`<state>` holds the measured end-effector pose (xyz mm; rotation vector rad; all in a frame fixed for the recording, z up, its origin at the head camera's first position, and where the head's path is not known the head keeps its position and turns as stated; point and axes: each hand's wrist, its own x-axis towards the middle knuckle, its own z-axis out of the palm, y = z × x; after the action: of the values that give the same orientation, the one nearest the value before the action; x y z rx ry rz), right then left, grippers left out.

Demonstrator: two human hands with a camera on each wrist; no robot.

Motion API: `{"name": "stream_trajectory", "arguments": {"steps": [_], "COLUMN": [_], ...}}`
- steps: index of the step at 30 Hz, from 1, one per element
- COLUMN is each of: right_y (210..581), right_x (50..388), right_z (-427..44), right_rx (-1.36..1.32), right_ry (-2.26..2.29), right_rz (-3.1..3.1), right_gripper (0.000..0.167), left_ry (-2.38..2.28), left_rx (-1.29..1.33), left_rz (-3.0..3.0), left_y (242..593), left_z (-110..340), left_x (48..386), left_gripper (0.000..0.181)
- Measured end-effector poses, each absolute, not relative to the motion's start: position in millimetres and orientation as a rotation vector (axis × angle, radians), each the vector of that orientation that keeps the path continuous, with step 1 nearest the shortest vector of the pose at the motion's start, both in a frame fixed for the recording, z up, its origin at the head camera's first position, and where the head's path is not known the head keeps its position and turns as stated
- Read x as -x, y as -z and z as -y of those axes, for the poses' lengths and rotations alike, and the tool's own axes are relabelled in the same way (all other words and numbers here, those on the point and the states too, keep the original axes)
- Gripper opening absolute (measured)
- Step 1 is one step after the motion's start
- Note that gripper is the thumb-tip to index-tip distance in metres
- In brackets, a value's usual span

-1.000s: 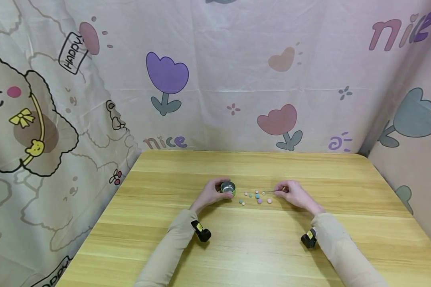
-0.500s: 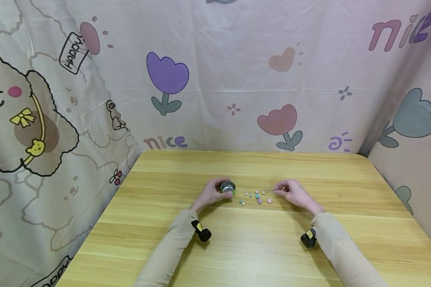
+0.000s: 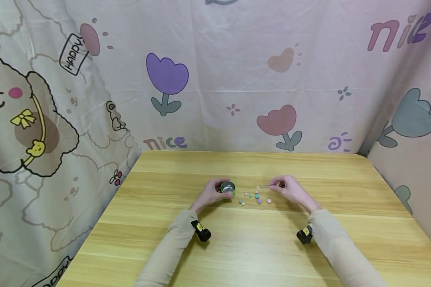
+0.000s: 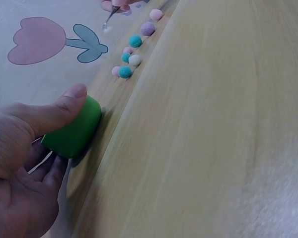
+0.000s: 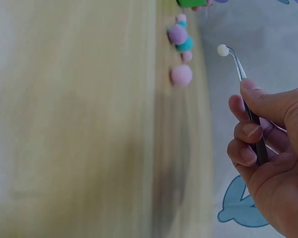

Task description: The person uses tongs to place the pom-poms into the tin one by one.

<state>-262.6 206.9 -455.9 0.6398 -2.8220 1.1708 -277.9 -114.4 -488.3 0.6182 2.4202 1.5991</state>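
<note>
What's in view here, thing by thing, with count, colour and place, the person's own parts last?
Wooden table: one, yellow-brown, lower half of head view
Printed cloth backdrop: panel count unclear, pale, behind and beside the table
Small fuzzy balls: eight (three pink, three teal, one purple, one white), on the table
Bent-tipped metal tweezers: one pair, silver and dark, in the right hand
Small round white ball: one, white, at the tweezers' tips
Small round cup: one, green outside, silvery inside, in the left hand
Wrist cameras: two, black with yellow labels, one per wrist
Long fabric sleeves: two, beige, one per arm
Left hand: one, bare, gripping the cup
Right hand: one, bare, gripping the tweezers
</note>
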Motion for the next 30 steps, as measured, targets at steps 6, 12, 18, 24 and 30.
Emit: {"name": "stream_trajectory", "arguments": {"steps": [6,12,18,24,30], "right_y": [448.9,446.0,444.7,444.3,444.3], "right_x": [265.6,268.7,270.4,272.1,274.7], "right_z": [-196.0,-181.8,-168.6,-155.8,-145.9], "right_rx": [-0.671,-0.707,-0.738,-0.763,-0.79], "right_ry": [-1.181,-1.206,-1.231,-1.253,-1.248], "right_rz": [2.804,2.785,2.775,2.757,2.754], "right_gripper": [0.011,0.01,0.011,0.009,0.01], "left_ry": [-1.579,-1.582,-1.576,-1.575,-1.589], "left_rx": [-0.606,-0.574,-0.556,-0.566,-0.564], "left_rz": [-2.428,-2.421,-2.427,-2.425,-2.407], "left_y": [487.5,485.7,485.2,485.3,485.3], "left_z": [114.8,114.7,114.5,114.5,114.8], "left_x": [278.2,277.1,276.7,276.7,277.5], "left_gripper": [0.064,0.065,0.065,0.064,0.065]}}
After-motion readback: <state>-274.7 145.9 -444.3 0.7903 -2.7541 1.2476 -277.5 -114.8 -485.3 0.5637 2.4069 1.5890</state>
